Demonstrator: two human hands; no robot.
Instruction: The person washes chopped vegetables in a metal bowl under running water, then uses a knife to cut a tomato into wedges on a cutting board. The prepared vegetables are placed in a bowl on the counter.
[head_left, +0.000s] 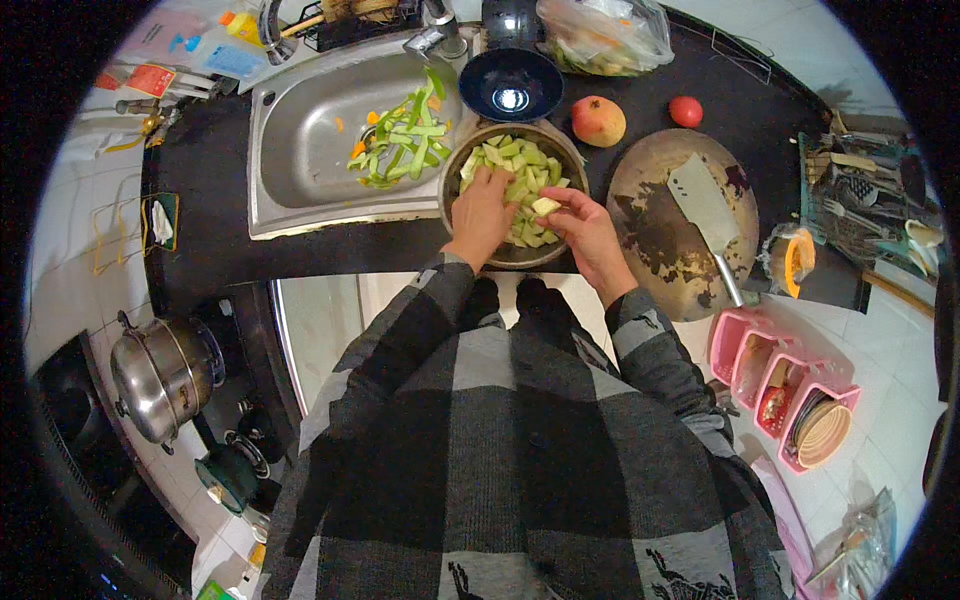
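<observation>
A round bowl (444, 187) full of cut pale-green vegetable chunks (525, 159) sits on the dark counter, at the sink's right edge. My left hand (484, 214) reaches into its left side, fingers down on the chunks; whether they grip any is hidden. Over the bowl's right side, my right hand (589, 232) pinches one pale chunk (546, 206) between thumb and fingers. To the right of the bowl lies a worn round cutting board (637, 176). On it rests a cleaver (703, 199) with a metal handle, which points toward me.
Green and orange peelings (409, 142) lie in the steel sink (300, 150). Behind the bowl stand a dark blue bowl (510, 86), a pomegranate (598, 121), a tomato (685, 112) and a plastic bag (611, 41). Wrapped pumpkin (801, 259) sits right of the board. A steel pot (154, 379) is at left.
</observation>
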